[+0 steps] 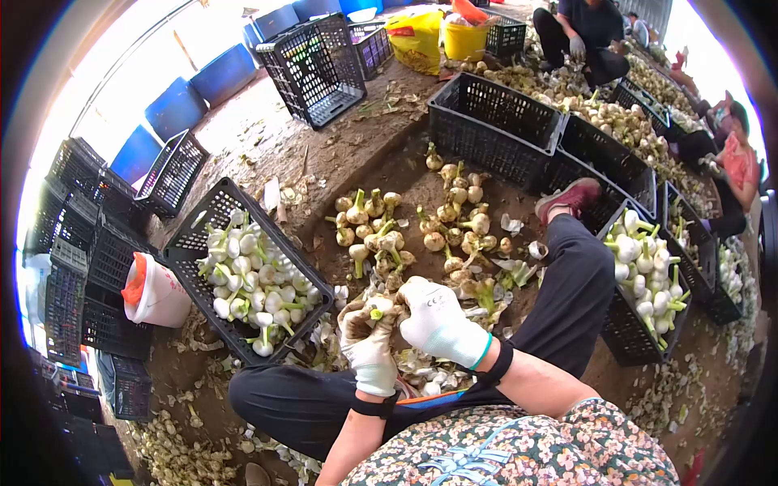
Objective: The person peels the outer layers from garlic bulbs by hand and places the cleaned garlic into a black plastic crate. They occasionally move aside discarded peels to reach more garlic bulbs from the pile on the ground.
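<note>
Both my hands wear white gloves and meet in front of my lap. My left hand (369, 344), its glove stained brown at the fingers, is closed around a garlic bulb (378, 313) with a green cut stem. Against the same bulb, my right hand (438, 320) has its fingers curled; whatever lies inside them is hidden. Unpeeled garlic bulbs (381, 231) with short stems lie on the ground just beyond my hands. White, clean garlic bulbs (251, 275) fill part of a black crate (231, 344) at my left.
Another crate (640, 348) of white garlic stands right of my leg. Empty black crates (494, 158) stand ahead. A white bucket (162, 300) is at left. One co-worker (583, 36) sits at the top, another person (733, 162) at right. Skins litter the ground.
</note>
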Available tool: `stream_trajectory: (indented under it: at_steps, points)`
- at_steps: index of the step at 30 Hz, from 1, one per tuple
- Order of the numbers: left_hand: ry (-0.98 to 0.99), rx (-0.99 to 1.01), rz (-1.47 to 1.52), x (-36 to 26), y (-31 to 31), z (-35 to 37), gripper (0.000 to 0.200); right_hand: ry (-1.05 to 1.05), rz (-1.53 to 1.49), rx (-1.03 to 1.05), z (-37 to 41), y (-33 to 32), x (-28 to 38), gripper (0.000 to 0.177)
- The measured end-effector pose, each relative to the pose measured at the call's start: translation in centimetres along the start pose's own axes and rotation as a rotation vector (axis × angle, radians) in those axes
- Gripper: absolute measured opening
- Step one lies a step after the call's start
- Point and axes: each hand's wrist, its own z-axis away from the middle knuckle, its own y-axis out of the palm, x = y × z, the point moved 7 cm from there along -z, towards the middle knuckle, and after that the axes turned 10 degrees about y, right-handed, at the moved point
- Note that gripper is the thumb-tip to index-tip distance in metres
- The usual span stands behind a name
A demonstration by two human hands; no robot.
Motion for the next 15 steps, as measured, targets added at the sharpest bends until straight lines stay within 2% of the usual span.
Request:
stream_trajectory:
  at_steps: [1,2,6,8,9,12,15]
  points:
    - [0.020,-0.016,0.015,0.0,0.0,0.1,0.035,-0.014,-0.022,-0.029,-0.2,-0.1,0.0,0.019]
    - [-0.043,-0.042,0.050,0.2,-0.2,0.1,0.031,-0.017,-0.022,-0.035,-0.3,-0.2,0.1,0.019]
    - [-0.101,-0.037,0.115,-0.7,0.0,0.0,0.036,-0.065,-0.080,-0.129,-0.3,-1.1,0.1,0.021]
    - [-0.097,-0.062,0.175,-1.1,0.1,-0.5,0.038,0.039,-0.223,-0.088,-0.6,-1.3,-1.2,0.019]
    - [-0.056,-0.047,0.126,-1.4,0.0,-0.6,0.039,0.116,-0.294,0.029,-0.6,-1.0,-1.2,0.017]
    - [0.006,-0.016,0.020,-1.7,0.2,-0.3,0.038,-0.002,-0.197,-0.029,0.5,-0.4,-0.4,0.017]
    - [0.065,0.010,-0.026,-1.4,0.2,0.0,0.033,0.004,-0.132,0.010,0.5,0.0,-0.8,0.021]
